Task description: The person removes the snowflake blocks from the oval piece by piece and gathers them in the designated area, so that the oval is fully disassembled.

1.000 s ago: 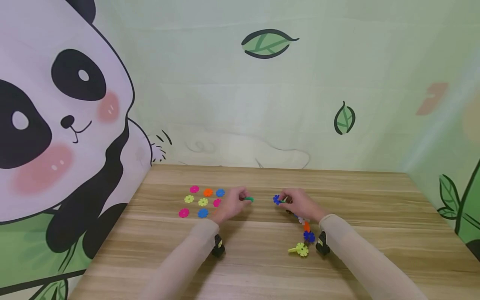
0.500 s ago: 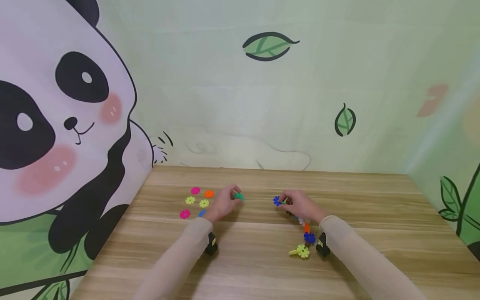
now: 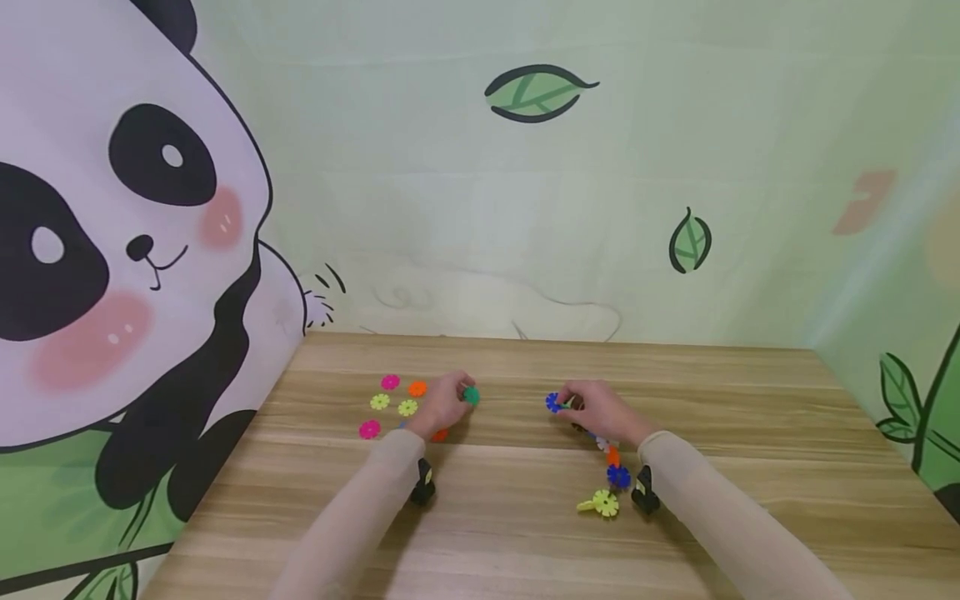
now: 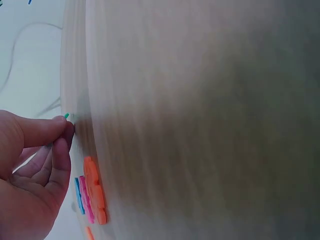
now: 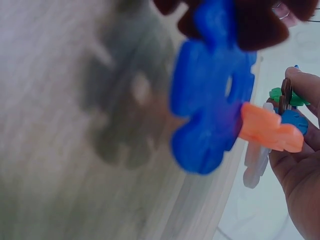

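In the head view, my left hand (image 3: 442, 406) pinches a green flower-shaped interlocking disc (image 3: 471, 395) between thumb and fingers, its flat face showing. Only a sliver of that green disc (image 4: 66, 115) peeks out at the fingertips in the left wrist view. My right hand (image 3: 603, 410) holds the far end of a chain of joined discs, where a dark blue disc (image 3: 553, 402) sticks out left. The chain trails toward the front and ends in a yellow disc (image 3: 606, 503). Close up in the right wrist view are a blue disc (image 5: 200, 110) and an orange disc (image 5: 270, 129) slotted together.
Loose discs lie left of my left hand, among them a pink disc (image 3: 390, 382), an orange disc (image 3: 417, 388) and a yellow-green disc (image 3: 380, 402). My left hand and forearm partly cover others. The wooden table (image 3: 510, 533) meets a printed wall cloth (image 3: 420, 208) behind.
My left hand has moved left with the green disc, away from the right hand, and the disc has turned from edge-on to face-on. The right hand and chain stay nearly still.
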`<state>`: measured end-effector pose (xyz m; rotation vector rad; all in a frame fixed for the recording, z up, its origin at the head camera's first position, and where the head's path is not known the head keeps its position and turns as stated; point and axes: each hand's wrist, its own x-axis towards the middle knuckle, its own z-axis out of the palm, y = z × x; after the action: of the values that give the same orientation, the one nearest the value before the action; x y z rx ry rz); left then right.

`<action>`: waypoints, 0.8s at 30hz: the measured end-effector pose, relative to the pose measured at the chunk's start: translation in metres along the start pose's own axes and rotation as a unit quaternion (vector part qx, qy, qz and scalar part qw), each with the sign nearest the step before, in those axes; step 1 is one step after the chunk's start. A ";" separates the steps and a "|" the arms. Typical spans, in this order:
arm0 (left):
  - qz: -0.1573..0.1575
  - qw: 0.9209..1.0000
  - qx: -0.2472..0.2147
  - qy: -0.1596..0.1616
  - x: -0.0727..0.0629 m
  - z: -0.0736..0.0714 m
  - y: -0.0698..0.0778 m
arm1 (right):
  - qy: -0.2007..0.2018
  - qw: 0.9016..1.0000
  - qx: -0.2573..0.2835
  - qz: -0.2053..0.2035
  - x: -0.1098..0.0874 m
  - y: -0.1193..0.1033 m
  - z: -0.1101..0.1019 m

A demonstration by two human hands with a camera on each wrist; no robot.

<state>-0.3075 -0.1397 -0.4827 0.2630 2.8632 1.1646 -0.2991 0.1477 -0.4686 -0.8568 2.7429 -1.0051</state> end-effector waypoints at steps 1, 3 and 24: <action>-0.004 1.000 0.007 0.001 0.001 0.001 0.000 | -0.001 1.000 0.001 0.001 0.000 0.000 0.000; -0.015 1.000 0.019 0.004 0.002 0.002 0.000 | -0.001 1.000 0.004 0.002 0.000 -0.001 0.000; -0.031 0.998 0.059 0.001 0.013 0.003 0.001 | -0.006 1.000 0.008 0.006 0.000 -0.003 -0.001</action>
<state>-0.3195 -0.1349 -0.4835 0.1751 2.9235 0.9889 -0.2978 0.1465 -0.4658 -0.8390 2.7219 -1.0153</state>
